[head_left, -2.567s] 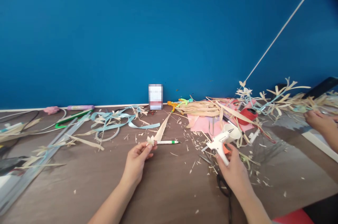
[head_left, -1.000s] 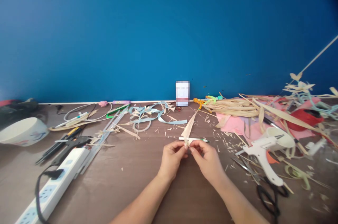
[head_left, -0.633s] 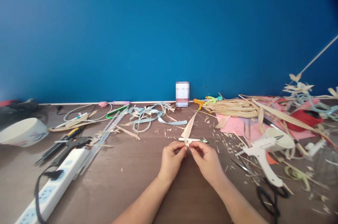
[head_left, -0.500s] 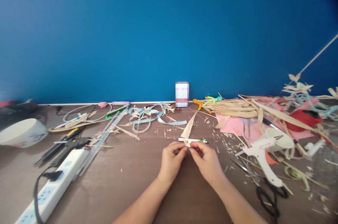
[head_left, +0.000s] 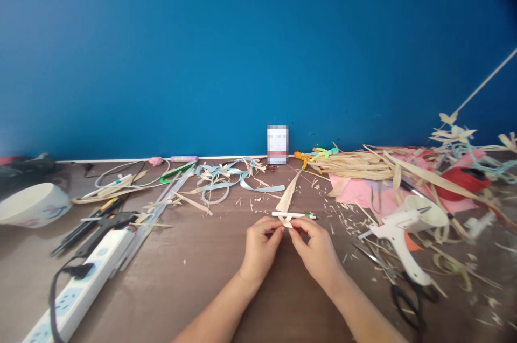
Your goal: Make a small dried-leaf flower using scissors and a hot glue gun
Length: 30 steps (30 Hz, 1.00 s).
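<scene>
Both hands meet at the middle of the table, pinching a small pale piece of dried husk (head_left: 286, 222) between thumbs and fingers. My left hand (head_left: 263, 246) grips its left side, and my right hand (head_left: 312, 243) its right side. Pointed tips of the piece stick out between the fingertips; the rest is covered. Just beyond the fingers lies a white pen (head_left: 297, 215) with a green band. Behind the pen, a longer dried husk strip (head_left: 288, 195) points away toward the wall.
To the right are scissors (head_left: 412, 292), a white glue gun (head_left: 402, 240), a paper cup (head_left: 424, 211) and a husk bundle (head_left: 355, 163). On the left stand a power strip (head_left: 76, 292), a dark glue gun (head_left: 109, 224) and a white bowl (head_left: 34, 203). Blue ribbon (head_left: 258, 188) lies behind.
The husk piece has shifted slightly in the fingers, and its pale tips now show more openly between the thumbs. Both hands stay in nearly the same place.
</scene>
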### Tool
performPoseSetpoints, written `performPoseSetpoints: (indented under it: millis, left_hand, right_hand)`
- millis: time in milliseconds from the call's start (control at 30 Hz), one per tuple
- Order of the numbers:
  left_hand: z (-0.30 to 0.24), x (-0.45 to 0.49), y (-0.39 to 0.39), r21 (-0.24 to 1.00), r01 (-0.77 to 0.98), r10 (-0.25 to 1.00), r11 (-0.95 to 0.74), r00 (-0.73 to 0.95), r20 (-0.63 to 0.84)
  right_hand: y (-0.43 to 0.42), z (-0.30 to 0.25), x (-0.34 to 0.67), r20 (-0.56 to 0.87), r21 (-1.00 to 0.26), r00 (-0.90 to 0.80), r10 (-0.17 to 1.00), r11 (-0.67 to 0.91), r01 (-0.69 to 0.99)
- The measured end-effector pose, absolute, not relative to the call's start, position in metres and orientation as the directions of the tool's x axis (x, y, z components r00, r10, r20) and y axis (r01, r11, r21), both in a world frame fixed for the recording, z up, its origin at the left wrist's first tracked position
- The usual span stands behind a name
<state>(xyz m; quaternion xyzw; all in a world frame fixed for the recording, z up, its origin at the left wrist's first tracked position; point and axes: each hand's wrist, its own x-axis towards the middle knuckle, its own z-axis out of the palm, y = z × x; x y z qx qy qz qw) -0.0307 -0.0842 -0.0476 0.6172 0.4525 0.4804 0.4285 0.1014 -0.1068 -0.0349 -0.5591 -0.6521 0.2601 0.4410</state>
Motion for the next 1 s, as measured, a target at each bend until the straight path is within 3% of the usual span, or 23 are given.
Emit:
performPoseSetpoints:
  millis: [100,400,1000]
  left_hand:
    - [-0.0489,-0.0305,-0.0837,0.973,0.119,0.976,-0.196,0.124,0.182]
    - [-0.0519,-0.0267,-0.0813,0.973,-0.174,0.973,0.150,0.202,-0.114]
    - [-0.0494,-0.0253,-0.0834,0.926,-0.277,0.956,0.258,0.212,-0.203]
  right_hand:
    - [-0.1061,-0.0355,0.1012,0.283,-0.842,0.031,0.959,0.233,0.487]
    - [-0.1048,-0.0384,0.1011,0.252,-0.864,0.038,0.967,0.207,0.458]
    - [-0.1043,-0.0409,0.1007,0.230,-0.900,0.059,0.971,0.189,0.394]
